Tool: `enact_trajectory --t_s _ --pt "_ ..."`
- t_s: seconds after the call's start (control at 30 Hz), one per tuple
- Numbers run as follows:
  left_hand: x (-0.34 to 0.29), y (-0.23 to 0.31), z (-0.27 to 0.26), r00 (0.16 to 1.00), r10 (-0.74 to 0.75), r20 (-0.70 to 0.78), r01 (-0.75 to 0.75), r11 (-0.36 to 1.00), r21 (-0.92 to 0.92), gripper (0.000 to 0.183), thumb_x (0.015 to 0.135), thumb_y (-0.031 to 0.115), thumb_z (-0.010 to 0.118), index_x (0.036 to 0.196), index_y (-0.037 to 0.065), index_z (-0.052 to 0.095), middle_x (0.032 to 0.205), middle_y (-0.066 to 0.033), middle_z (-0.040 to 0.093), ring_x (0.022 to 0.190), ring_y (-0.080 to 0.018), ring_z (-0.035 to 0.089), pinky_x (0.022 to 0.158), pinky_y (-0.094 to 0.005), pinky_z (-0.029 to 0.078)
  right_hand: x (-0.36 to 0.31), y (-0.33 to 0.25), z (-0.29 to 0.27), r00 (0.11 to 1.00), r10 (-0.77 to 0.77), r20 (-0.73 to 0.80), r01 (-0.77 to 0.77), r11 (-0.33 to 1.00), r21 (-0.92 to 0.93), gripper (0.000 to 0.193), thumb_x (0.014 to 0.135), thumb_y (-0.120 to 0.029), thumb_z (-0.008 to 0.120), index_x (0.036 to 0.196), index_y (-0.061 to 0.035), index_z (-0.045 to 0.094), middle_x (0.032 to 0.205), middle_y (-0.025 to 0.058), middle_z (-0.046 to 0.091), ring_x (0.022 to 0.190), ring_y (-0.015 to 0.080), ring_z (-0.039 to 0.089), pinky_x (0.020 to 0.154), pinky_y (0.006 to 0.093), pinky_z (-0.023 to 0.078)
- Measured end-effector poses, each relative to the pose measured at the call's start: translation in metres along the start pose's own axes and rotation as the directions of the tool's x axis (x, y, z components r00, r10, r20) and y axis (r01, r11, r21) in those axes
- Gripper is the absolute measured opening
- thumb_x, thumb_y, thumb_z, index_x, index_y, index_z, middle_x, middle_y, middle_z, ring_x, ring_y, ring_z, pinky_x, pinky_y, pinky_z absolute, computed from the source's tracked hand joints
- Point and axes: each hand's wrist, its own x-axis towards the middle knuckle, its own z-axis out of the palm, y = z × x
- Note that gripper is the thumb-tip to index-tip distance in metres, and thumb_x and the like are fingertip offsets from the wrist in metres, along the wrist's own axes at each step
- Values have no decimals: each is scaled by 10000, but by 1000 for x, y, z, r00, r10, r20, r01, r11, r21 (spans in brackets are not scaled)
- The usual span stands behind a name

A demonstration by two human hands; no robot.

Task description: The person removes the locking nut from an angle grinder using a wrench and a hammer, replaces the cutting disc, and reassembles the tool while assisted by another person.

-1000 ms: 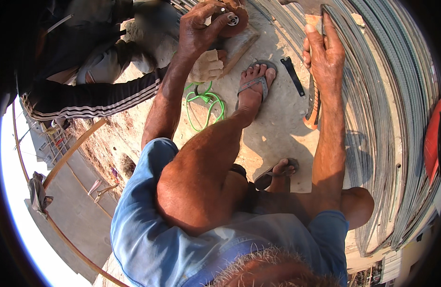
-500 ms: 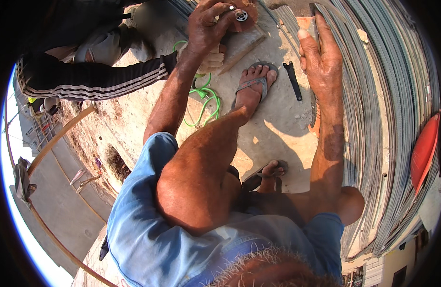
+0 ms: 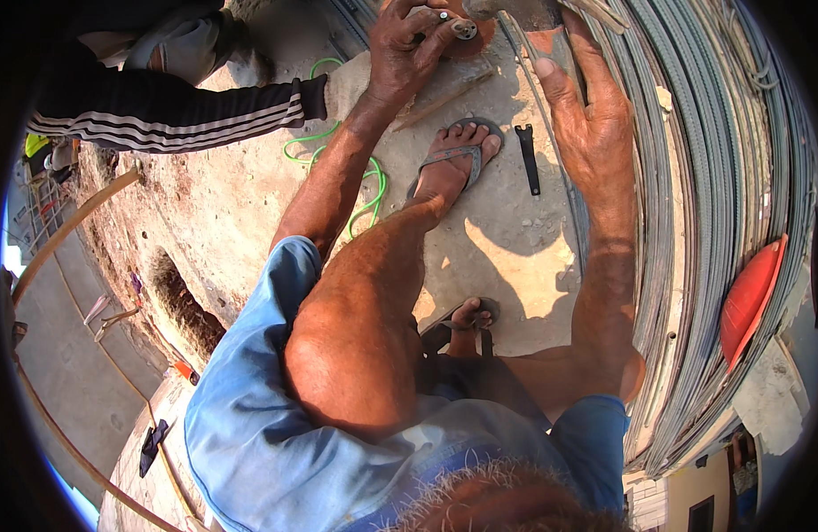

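Note:
My left hand [image 3: 411,53] is at the top, fingers curled beside a reddish-brown disc [image 3: 480,43] with a round metal hub [image 3: 463,29]. A small silver tip shows at its fingers; the rest of what it grips is hidden. To the right, my right hand [image 3: 593,124] stretches out with thumb and forefinger apart, beside an orange piece [image 3: 546,41] and the steel bars. I cannot see whether its far fingers touch anything. A black two-pin spanner [image 3: 528,160] lies on the ground between my foot and right forearm.
Long bundled steel bars [image 3: 693,195] curve down the right side, with a red hard hat [image 3: 753,301] on them. A green cord [image 3: 373,191] lies by my left forearm. Another person's striped dark sleeve [image 3: 187,115] reaches in from the left. A wooden board [image 3: 440,97] lies near the disc.
The other person's gloved hand, earlier beside my left wrist, has drawn back left out of sight. My left hand has shifted slightly right and the hub beside it looks darker. The view has turned slightly.

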Motion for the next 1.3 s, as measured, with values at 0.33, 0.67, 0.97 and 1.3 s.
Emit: enact_trajectory --t_s 0.33,0.67,0.97,1.3 --pt "2 12 8 997 -72 -25 66 983 -168 127 945 135 689 1007 35 737 1022 -119 633 1028 -296 611 901 -399 487 -25 8 8 941 335 -43 -309 906 290 524 1037 -251 623 1495 -36 487 966 78 677 731 96 629 584 226 510" --pt "94 -5 16 534 406 742 -332 907 -258 134 895 164 649 887 32 627 880 -153 627 869 -341 643 734 -434 507 -45 32 7 839 543 21 -418 620 664 533 1031 -226 625 1485 -28 427 740 17 567 579 79 578 466 238 465" --pt "142 -8 43 161 428 889 -412 848 -333 118 870 157 677 900 42 673 827 -133 645 793 -327 664 694 -413 521 -87 53 61 786 614 -70 -186 342 921 312 1051 -212 583 1318 -86 484 828 53 610 624 138 611 472 294 451" --pt "156 -24 88 -169 442 881 -430 771 -469 173 871 202 717 954 50 727 857 -128 671 823 -303 679 723 -392 540 -100 63 40 507 861 38 -192 69 979 343 1048 -218 567 1377 -140 509 863 45 621 634 134 596 502 318 480"
